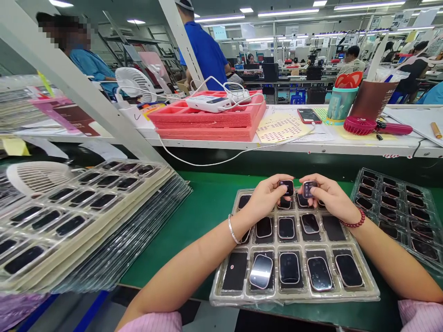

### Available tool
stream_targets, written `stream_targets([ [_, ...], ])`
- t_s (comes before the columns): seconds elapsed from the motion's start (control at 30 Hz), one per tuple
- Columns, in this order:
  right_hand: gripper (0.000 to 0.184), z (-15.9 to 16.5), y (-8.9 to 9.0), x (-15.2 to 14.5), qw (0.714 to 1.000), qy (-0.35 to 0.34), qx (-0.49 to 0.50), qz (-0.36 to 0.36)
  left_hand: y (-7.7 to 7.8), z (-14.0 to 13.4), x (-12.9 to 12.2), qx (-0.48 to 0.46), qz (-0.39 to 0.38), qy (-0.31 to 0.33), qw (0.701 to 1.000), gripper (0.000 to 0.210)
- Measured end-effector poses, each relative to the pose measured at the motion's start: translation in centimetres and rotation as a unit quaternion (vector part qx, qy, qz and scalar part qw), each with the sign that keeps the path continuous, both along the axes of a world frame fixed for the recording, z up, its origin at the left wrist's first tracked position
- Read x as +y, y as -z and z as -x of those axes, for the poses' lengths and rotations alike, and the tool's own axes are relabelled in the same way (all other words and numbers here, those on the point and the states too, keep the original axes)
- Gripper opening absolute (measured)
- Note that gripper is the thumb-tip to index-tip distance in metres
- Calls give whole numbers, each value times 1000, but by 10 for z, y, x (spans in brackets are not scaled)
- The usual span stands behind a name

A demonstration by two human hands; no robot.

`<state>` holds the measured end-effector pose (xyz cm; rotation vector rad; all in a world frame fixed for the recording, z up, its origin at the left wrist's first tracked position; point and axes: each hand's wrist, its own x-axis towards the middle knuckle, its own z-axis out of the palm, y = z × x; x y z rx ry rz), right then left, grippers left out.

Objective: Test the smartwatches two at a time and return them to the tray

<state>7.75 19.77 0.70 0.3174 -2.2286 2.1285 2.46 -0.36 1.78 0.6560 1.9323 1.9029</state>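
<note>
I see the left arm slanting up from bottom centre, its hand (pixel 265 196) right of centre, fingers pinching one watch (pixel 290 186); just beside, the right hand (pixel 328 196) angles inward, fingers closed on another watch (pixel 306 190), above the tray (pixel 294 296).

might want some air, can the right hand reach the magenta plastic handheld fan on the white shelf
Probably yes; nothing visible bars the right hand from the handheld fan, though that hand grips a square black-screened watch.

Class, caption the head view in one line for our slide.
A left hand and right hand each hold a dark, rounded-square device above a clear plastic compartment tray.
</note>
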Motion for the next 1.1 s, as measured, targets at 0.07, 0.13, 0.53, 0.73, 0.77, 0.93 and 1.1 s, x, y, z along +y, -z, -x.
stream_targets([
  [0.07,31,0,1,1,1000,1,-3,18,0,0,0,-3,-2,-7,1000,31],
  [0.13,31,0,1,2,1000,9,7,22,0,0,0,2,-5,-15,1000,33],
  [0.53,26,-2,-3,0,999,1,42,-16,-1,-1,-1,8,20,-8,1000,38],
  [0.73,21,1,0,1,1000,-7,22,-19,-5,-2,0,4,23,2,1000,24],
  [0.77,21,2,0,0,1000,-10,21,-15,-6,-2,0,4,23,2,1000,24],
  [0.93,22,3,-1,-2,1000,-18,13,1,-9,-3,2,7,31,13,999,26],
  [1.1,21,4,0,-2,1000,-21,14,5,-13,-5,1,4,47,14,999,27],
])
